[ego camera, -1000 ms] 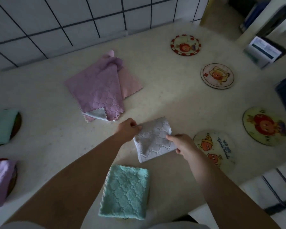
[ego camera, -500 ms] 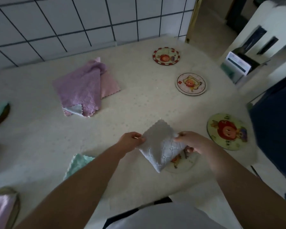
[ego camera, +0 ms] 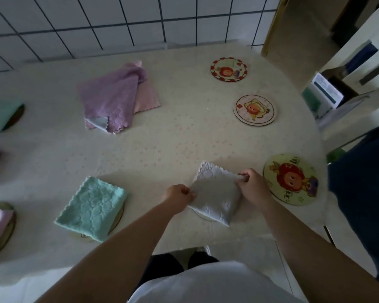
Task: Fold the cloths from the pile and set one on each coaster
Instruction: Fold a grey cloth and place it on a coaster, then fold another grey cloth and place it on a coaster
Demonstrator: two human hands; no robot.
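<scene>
We lower the folded white cloth onto a coaster, now nearly hidden beneath it | left hand and right hand fingers clamped on opposite corners | moments ago it was off the coaster | three coasters beyond our fingers remain bare.
</scene>
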